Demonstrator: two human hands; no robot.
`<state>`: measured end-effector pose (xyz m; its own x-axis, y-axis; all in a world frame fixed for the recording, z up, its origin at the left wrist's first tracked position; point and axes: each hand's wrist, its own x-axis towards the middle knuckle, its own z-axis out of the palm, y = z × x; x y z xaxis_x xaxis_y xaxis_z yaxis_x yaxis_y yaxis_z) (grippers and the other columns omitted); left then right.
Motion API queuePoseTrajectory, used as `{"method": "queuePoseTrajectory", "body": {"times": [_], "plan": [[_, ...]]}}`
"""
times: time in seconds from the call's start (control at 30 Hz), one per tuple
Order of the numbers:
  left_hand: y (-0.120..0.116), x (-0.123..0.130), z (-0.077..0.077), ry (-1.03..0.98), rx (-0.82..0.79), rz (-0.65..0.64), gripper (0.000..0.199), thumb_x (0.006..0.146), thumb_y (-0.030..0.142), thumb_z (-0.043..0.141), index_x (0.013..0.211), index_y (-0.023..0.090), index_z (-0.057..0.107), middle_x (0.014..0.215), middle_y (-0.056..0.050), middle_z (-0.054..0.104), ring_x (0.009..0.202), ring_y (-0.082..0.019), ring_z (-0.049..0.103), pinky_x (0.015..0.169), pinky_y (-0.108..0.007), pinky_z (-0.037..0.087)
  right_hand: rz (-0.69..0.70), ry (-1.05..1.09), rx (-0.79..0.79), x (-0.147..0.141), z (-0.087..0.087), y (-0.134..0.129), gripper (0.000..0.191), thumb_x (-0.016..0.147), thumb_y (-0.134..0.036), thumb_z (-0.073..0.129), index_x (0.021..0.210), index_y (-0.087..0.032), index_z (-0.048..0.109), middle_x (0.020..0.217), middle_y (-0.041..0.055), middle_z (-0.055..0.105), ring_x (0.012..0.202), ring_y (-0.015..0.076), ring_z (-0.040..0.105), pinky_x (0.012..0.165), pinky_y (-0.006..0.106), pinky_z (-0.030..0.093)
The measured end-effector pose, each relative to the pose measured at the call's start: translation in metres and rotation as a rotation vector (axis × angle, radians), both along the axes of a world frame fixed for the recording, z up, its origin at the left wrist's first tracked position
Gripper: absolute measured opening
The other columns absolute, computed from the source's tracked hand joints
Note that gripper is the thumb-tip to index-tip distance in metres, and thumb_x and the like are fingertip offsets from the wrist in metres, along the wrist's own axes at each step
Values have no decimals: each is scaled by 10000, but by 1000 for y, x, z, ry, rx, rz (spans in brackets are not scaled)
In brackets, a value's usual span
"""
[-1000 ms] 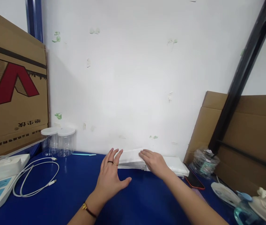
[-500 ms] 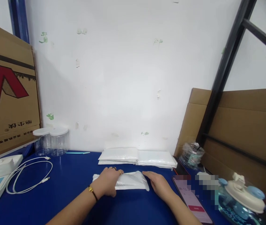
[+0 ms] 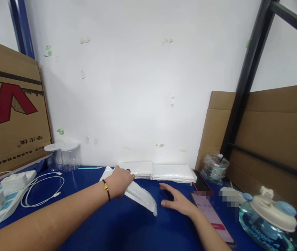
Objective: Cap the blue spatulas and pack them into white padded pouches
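The packet (image 3: pixel 141 197) was white and glossy, long and flat, its surface creased, and it slanted down toward its right end above the blue table (image 3: pixel 96 230). The left hand (image 3: pixel 119 181) gripped it over the middle, fingers curled round it. The right hand (image 3: pixel 176 200) was near that end, apart from it, thumb and fingers spread. Two white stacks (image 3: pixel 173 172) lay behind, against the wall (image 3: pixel 127 87).

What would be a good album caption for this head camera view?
Left hand gripping a white packet, right hand open beside it.
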<state>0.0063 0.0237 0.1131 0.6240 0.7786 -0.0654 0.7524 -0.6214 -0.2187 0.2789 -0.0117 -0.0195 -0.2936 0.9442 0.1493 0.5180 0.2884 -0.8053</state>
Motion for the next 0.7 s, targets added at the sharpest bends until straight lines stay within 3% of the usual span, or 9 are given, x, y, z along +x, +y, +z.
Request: {"method": "queuePoseTrajectory", "body": {"times": [0.1, 0.17, 0.27, 0.4, 0.5, 0.63, 0.7], "plan": [[-5, 1, 3, 86, 15, -11, 590, 499, 104, 722, 1068, 170, 582, 949, -162, 631, 823, -336, 627, 703, -444, 473, 115, -59, 32, -17, 3, -7, 1081, 514, -334, 812, 1424, -219, 240, 1422, 115, 374, 1289, 292, 355, 1083, 439, 262], [-8, 1, 5, 126, -12, -9, 617, 500, 154, 735, 1093, 179, 568, 967, -146, 632, 826, -321, 633, 686, -420, 501, 83, -96, 134, -32, 2, -8, 1011, 536, -246, 782, 1412, -228, 276, 1421, 101, 374, 1280, 287, 364, 1078, 429, 272], [-11, 1, 7, 183, -40, 19, 656, 465, 181, 770, 1089, 195, 570, 988, -130, 637, 837, -309, 638, 685, -404, 518, 76, -152, 270, -46, 3, -8, 680, 680, -88, 568, 1326, -254, 435, 1298, 67, 522, 1176, 237, 486, 1015, 377, 363], [-10, 0, 10, 238, -3, 35, 675, 425, 147, 802, 1061, 206, 584, 984, -124, 644, 829, -306, 641, 706, -423, 507, 115, -202, 286, -45, 4, -9, 639, 673, -39, 462, 1271, -260, 500, 1237, 59, 570, 1129, 225, 528, 964, 352, 415], [-8, 0, 14, 261, 50, 25, 701, 409, 135, 818, 1067, 182, 580, 977, -140, 646, 829, -319, 636, 735, -455, 478, 96, -237, 266, -38, 4, -10, 719, 620, -95, 541, 1318, -237, 448, 1309, 80, 511, 1202, 253, 466, 1036, 397, 343], [-9, -4, 20, 262, 88, 15, 711, 391, 107, 826, 1058, 157, 584, 962, -159, 645, 830, -330, 626, 744, -451, 440, 88, -310, 276, -24, 6, -10, 778, 607, -240, 657, 1345, -250, 411, 1351, 80, 474, 1262, 282, 395, 1115, 508, 114], [-11, -6, 23, 249, 112, 12, 671, 417, 81, 809, 1046, 159, 590, 956, -156, 646, 838, -329, 622, 748, -436, 417, 49, -296, 286, -11, 7, -8, 758, 622, -262, 657, 1340, -256, 415, 1360, 73, 464, 1267, 275, 388, 1114, 508, 127]]}}
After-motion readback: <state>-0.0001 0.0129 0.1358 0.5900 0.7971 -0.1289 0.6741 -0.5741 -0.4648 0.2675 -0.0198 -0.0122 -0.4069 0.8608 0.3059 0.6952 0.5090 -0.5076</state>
